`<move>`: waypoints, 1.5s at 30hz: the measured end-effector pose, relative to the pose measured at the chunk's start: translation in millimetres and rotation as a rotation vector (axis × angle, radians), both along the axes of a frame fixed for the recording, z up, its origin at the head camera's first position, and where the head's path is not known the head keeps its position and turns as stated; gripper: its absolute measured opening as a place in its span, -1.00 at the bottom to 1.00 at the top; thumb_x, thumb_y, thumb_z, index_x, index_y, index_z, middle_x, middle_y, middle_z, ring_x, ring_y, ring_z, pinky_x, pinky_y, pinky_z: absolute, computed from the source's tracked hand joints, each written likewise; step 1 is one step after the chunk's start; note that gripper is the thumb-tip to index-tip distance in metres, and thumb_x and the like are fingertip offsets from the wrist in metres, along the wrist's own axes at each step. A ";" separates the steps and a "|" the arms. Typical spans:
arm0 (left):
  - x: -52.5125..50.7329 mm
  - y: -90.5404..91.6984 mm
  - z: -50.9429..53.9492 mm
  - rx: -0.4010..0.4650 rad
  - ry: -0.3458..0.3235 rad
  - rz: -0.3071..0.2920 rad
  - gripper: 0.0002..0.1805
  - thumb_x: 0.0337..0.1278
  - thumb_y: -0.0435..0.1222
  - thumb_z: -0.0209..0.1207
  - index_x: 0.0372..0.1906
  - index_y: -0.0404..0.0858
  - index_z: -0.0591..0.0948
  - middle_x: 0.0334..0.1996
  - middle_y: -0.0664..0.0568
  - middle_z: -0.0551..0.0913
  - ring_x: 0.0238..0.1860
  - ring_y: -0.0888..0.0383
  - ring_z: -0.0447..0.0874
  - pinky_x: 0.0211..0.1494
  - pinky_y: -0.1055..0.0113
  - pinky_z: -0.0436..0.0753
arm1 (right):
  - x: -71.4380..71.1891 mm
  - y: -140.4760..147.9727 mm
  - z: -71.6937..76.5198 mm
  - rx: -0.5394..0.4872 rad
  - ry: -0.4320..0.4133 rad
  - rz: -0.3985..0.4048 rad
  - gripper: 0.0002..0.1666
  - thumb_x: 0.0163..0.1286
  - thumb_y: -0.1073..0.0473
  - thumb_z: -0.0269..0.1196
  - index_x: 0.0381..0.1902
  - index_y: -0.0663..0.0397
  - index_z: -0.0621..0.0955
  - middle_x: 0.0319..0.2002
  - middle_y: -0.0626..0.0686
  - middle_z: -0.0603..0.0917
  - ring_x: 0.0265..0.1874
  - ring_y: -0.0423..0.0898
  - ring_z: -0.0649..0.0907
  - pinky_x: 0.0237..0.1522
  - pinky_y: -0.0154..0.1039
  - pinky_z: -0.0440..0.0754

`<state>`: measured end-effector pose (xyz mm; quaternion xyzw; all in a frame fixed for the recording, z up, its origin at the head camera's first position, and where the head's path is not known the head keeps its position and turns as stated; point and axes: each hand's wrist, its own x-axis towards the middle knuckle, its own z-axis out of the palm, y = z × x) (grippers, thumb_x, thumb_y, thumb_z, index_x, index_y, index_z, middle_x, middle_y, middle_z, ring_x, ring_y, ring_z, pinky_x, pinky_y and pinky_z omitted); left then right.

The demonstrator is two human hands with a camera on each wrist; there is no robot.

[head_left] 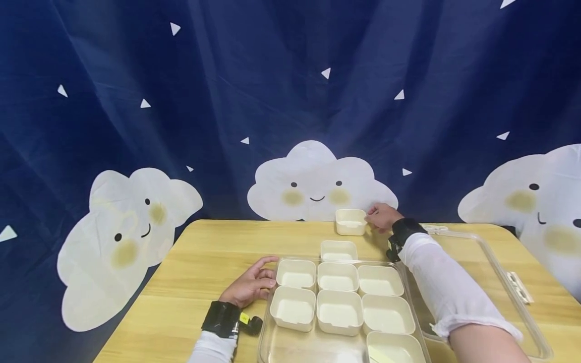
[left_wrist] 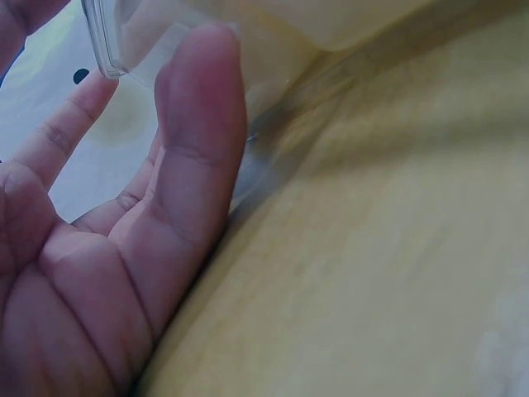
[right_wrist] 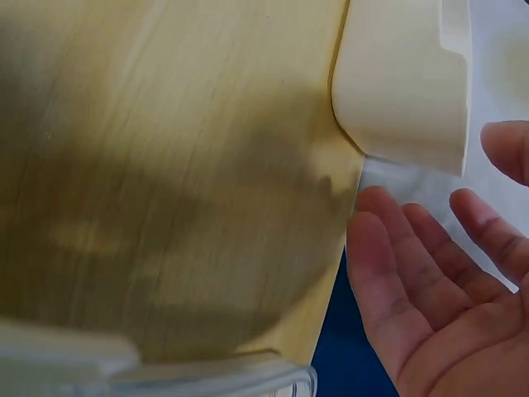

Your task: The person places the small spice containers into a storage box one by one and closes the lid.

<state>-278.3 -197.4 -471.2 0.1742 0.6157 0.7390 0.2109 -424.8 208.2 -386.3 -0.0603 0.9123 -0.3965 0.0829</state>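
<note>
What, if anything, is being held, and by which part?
Nothing appears to be held. The right hand is beside, but apart from, the farthest cream bin; the left hand touches the clear plastic case at its left side without visibly gripping it.

No readable text; yellow label (head_left: 244,318) illegible

Wood-grain table (head_left: 199,267), clear bin (head_left: 313,348), clear lid (head_left: 469,262) beside it, two cream cups (head_left: 351,228) behind

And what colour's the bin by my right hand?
The bin is cream, clearest in the head view.
</note>
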 end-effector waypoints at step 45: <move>-1.8 0.4 -1.9 -0.059 0.041 -0.031 -0.24 0.27 -0.44 0.15 0.50 -0.22 0.11 0.41 -0.30 0.09 -0.07 0.08 0.61 -0.14 0.19 0.70 | -4.0 15.7 -9.6 -0.146 0.076 -0.008 -0.57 0.16 0.43 0.05 0.00 0.57 0.38 -0.17 0.36 0.55 -0.49 -0.06 0.72 -0.31 -0.16 0.72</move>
